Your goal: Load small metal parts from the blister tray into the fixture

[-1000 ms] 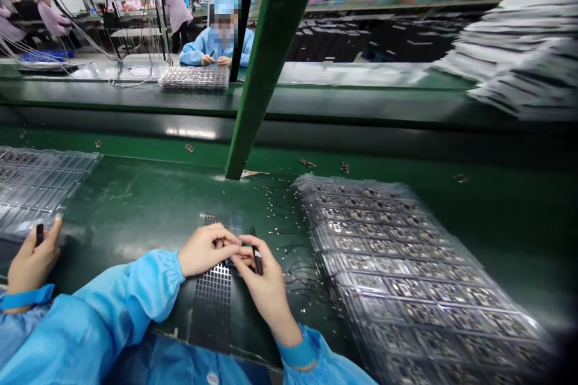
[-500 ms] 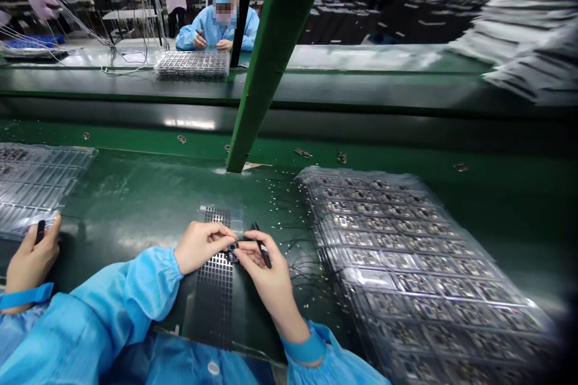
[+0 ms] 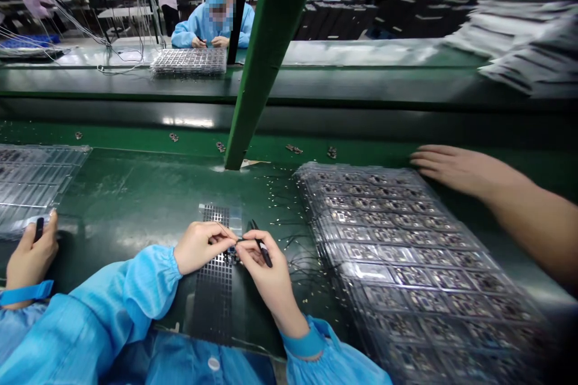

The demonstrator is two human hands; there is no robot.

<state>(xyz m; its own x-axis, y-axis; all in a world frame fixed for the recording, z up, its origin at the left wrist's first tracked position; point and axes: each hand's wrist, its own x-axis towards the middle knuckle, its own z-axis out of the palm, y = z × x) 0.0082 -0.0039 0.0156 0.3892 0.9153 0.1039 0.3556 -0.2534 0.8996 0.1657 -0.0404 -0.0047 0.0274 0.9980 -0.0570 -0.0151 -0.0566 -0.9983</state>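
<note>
The left hand [image 3: 201,248] pinches a tiny part [image 3: 233,256] over a mesh sheet [image 3: 213,307], the right hand [image 3: 266,277] grips a pen [image 3: 262,251], and loaded trays [image 3: 406,264] stay stacked beside.

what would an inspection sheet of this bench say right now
surface: green bench top, glossy, with a green post at its far side
job's things: black perforated sheet under the hands; small dark piece at the fingertips; stacked clear trays of metal parts on the right
clutter: tiny metal flecks near the stack; small metal parts along the far strip
hands: left hand at the piece; right hand holding a black pen-like tool
cables: thin black wires beside the stack; wire bundle far left
surroundings: co-worker's hand at left; bare-armed hand at the stack's far corner; hooded co-worker opposite
</note>
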